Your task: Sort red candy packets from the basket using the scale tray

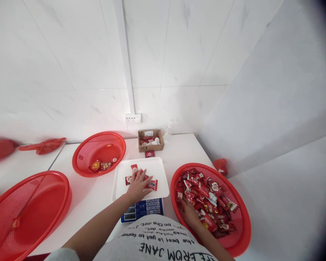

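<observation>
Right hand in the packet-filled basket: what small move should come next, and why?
Probably lift one packet onto the white tray: the right hand is among packets in the red basket, and the left hand spreads over several on the tray.

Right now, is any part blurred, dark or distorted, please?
Head view: black corners at right; red object at left edge smeared; lower-left red basket looks stretched; marble-patterned wall bright, softly shadowed; left hand and white weighing tray fairly sharp.

Left hand (137, 187) over packets (153, 185) on tray (161, 170); right hand (189, 214) in basket (246, 232).
</observation>
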{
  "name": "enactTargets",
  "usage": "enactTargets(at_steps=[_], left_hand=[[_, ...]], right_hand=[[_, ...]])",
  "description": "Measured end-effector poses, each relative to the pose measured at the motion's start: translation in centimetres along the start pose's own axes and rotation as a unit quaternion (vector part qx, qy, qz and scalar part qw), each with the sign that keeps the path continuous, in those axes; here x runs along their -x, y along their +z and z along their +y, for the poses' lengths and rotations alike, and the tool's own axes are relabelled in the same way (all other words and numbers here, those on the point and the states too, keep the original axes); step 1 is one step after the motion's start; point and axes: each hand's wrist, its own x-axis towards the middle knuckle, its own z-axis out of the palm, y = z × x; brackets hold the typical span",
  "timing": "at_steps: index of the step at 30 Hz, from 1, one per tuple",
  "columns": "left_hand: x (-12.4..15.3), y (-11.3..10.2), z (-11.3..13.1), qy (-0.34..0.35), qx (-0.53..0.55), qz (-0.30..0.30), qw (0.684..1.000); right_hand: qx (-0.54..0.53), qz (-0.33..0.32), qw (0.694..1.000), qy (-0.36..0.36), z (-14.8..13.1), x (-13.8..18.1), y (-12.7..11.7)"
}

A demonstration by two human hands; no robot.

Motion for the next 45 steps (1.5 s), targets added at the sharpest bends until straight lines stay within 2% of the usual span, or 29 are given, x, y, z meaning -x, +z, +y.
enactTargets(at_steps=[3, 8, 13, 17, 22, 25, 28, 31, 33, 35, 39, 42, 45], left_hand=[[0.4, 0.2, 1.1, 0.050, 0.008, -0.003, 0.999], [2.1, 0.3, 1.0, 0.052, 0.010, 0.009, 0.999], [2.7, 0.6, -0.7, -0.046, -0.018, 0.045, 0.998], [1.5, 0.9, -1.4, -0.132, 0.001, 0.039, 0.990], [0.0, 1.0, -1.0, -0.152, 0.023, 0.032, 0.988], [-1.0, -0.9, -1.0, -0.147, 0.037, 0.096, 0.984], [-2.2, -5.2, -1.7, -0.189, 0.063, 0.215, 0.956], [-3.1, -9.5, -2.8, -0.195, 0.089, 0.332, 0.919], [-3.2, -10.5, -3.3, -0.178, 0.090, 0.354, 0.914], [-2.9, -9.5, -3.5, -0.156, 0.074, 0.315, 0.933], [-2.1, -3.7, -3.2, -0.140, 0.037, 0.135, 0.980], [-1.5, 0.0, -2.9, -0.142, 0.017, 0.038, 0.989], [-1.3, 1.4, -2.8, -0.158, 0.013, -0.004, 0.987]], right_hand=[[0.006, -0.004, 1.000, 0.001, -0.1, 0.1, 0.0], [-0.015, 0.010, 1.000, 0.000, 0.0, 0.2, 0.1], [-0.014, 0.008, 1.000, -0.005, 0.3, 0.1, 0.3], [-0.029, 0.017, 0.999, -0.008, 0.4, 0.0, 0.4], [-0.018, 0.004, 1.000, -0.003, 0.2, 0.0, 0.2], [-0.021, 0.002, 1.000, 0.005, 0.2, 0.1, 0.2], [-0.031, 0.007, 0.999, -0.005, 0.4, 0.2, 0.3], [-0.036, 0.009, 0.999, -0.003, 0.5, 0.2, 0.4], [-0.038, 0.009, 0.999, 0.004, 0.5, 0.1, 0.5], [-0.039, 0.008, 0.999, 0.010, 0.5, -0.1, 0.6], [-0.034, 0.003, 0.999, 0.013, 0.6, -0.4, 0.8], [-0.032, 0.003, 0.999, 0.017, 0.6, -0.4, 0.8], [-0.030, 0.006, 0.999, 0.015, 0.5, -0.2, 0.7]])
